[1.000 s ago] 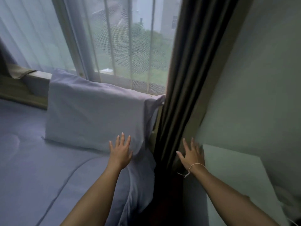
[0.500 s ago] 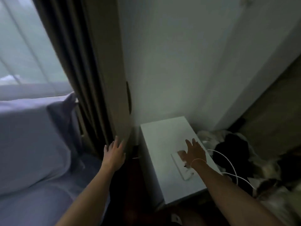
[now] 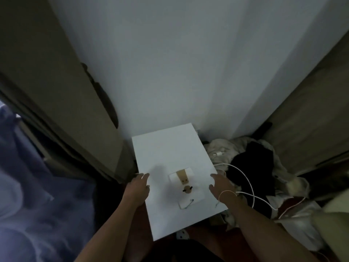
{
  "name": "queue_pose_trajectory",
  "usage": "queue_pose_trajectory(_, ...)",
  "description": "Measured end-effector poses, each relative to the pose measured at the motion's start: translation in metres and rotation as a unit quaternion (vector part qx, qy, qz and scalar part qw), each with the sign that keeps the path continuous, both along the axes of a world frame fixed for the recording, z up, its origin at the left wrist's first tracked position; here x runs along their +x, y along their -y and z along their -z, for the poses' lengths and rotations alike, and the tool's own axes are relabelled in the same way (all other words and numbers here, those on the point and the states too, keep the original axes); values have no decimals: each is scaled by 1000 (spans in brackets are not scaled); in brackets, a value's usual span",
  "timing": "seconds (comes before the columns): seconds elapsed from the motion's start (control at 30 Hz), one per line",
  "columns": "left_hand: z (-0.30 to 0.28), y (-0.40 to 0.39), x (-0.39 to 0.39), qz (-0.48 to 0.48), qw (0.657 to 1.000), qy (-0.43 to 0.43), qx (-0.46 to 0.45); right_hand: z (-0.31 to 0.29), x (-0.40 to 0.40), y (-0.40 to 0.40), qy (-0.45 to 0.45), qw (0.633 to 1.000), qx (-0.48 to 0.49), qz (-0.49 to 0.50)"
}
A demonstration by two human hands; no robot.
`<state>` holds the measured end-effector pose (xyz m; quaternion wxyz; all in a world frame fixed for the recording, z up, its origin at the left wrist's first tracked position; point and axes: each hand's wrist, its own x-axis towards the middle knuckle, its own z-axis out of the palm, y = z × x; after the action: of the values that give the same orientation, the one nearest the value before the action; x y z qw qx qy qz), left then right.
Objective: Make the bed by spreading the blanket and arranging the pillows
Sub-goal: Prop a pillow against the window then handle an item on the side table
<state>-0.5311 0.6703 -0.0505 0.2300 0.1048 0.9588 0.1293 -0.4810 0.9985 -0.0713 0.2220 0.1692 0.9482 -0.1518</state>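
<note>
Both my hands are empty, fingers loosely spread, holding nothing. My left hand [image 3: 138,186] sits at the lower centre of the frame, its fingertips at the left edge of the white bedside table [image 3: 166,148]; whether they touch the edge or hover just above it I cannot tell. My right hand [image 3: 221,188] mirrors it at the table's right edge, a thin bracelet [image 3: 226,193] on the wrist. Between them, on the tabletop, lie a small white card [image 3: 181,176] with a tan piece on it and a little round wooden thing [image 3: 187,190]. Right of the table a white cable [image 3: 245,176] loops over a heap of clothes [image 3: 255,161] on the floor.

None of that belongs to the job. The bed [image 3: 37,205], in blue-grey bedding, fills the lower left of the frame, well apart from both hands and beyond a dark gap beside the table. No pillow or blanket edge can be made out as its own shape from here; the cloth is blurred. A brown curtain [image 3: 56,82] hangs in the upper left, between the bed and the wall.

My reading: the work lies to the left, and the left hand is the nearer. The next move calls for turning left, leading with that hand to find the bedding.
</note>
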Motion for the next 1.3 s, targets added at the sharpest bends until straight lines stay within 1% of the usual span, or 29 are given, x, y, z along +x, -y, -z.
queue_pose_trajectory(0.1, 14, -32, 4, -15, 1000, 23, 3, 21, -9, -18, 38, 998, -43, -18)
queue_pose_trajectory(0.17, 26, -52, 10, -22, 999, 40, 9, 30, -16, -24, 42, 997, -61, -20)
queue_pose_trajectory(0.3, 50, -90, 32, -58, 991, 114, 31, 49, -25, -22, 48, 992, -111, -23)
queue_pose_trajectory(0.4, 66, -111, 44, -77, 985, 152, 41, 62, -21, -14, 54, 987, -153, -1)
queue_pose_trajectory(0.5, 78, -124, 46, -98, 982, 155, 51, 70, -14, -5, 48, 983, -174, 1)
queue_pose_trajectory(0.63, 84, -143, 50, -119, 981, 137, 70, 79, 1, 5, 55, 981, -188, -7)
queue_pose_trajectory(0.8, 93, -164, 56, -148, 975, 136, 97, 85, 9, 12, 73, 985, -154, -26)
queue_pose_trajectory(0.93, 97, -178, 63, -200, 957, 164, 128, 83, 11, 13, 75, 977, -198, 37)
queue_pose_trajectory(1.07, 101, -186, 66, -266, 936, 165, 160, 76, 7, 19, 78, 970, -224, 61)
queue_pose_trajectory(1.23, 101, -189, 63, -319, 921, 150, 168, 68, 6, 24, 83, 954, -257, 130)
queue_pose_trajectory(1.3, 99, -191, 57, -362, 905, 151, 163, 66, 2, 26, 84, 942, -274, 176)
